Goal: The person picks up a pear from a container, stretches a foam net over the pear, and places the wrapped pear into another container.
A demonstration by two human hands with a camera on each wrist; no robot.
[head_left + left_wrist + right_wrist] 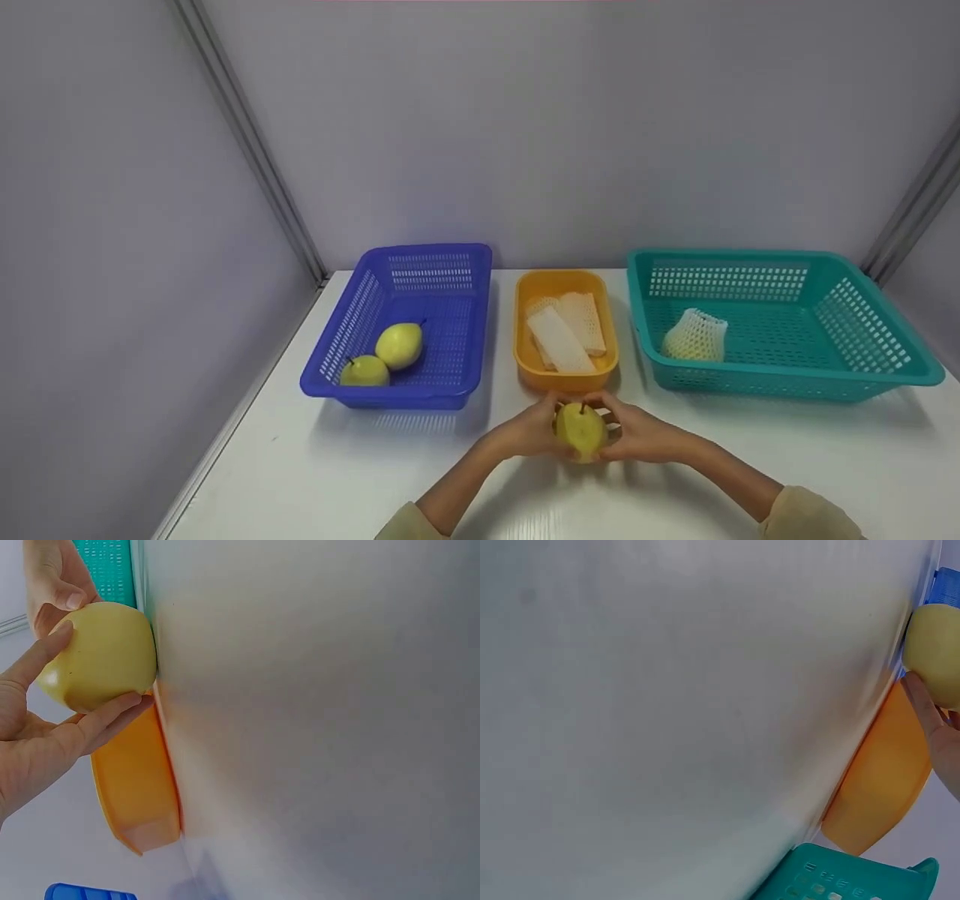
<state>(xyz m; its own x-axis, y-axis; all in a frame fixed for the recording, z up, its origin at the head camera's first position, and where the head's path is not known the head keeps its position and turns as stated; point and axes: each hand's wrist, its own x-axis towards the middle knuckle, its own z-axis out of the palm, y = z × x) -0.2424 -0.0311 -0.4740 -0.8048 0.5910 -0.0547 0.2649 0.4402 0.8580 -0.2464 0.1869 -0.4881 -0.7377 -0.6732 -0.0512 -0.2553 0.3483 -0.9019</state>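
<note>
A yellow-green pear (580, 430) with a dark stem pointing up is between both hands, just in front of the orange basket. My left hand (535, 431) holds its left side, thumb and fingers spread around it in the left wrist view, where the pear (112, 656) shows its smooth skin. From the other side my right hand (637, 433) grips it with curved thumb and fingers. In the right wrist view only part of the right hand (941, 731) shows, its fingers against the pear (935, 652).
A blue basket (397, 391) at left has two pears (400, 346) in it. White foam net sleeves (562, 337) lie in the orange basket (566, 381). At right, a teal basket (787, 375) contains a pear in a foam net (696, 337). Walls rise behind the white table (300, 480).
</note>
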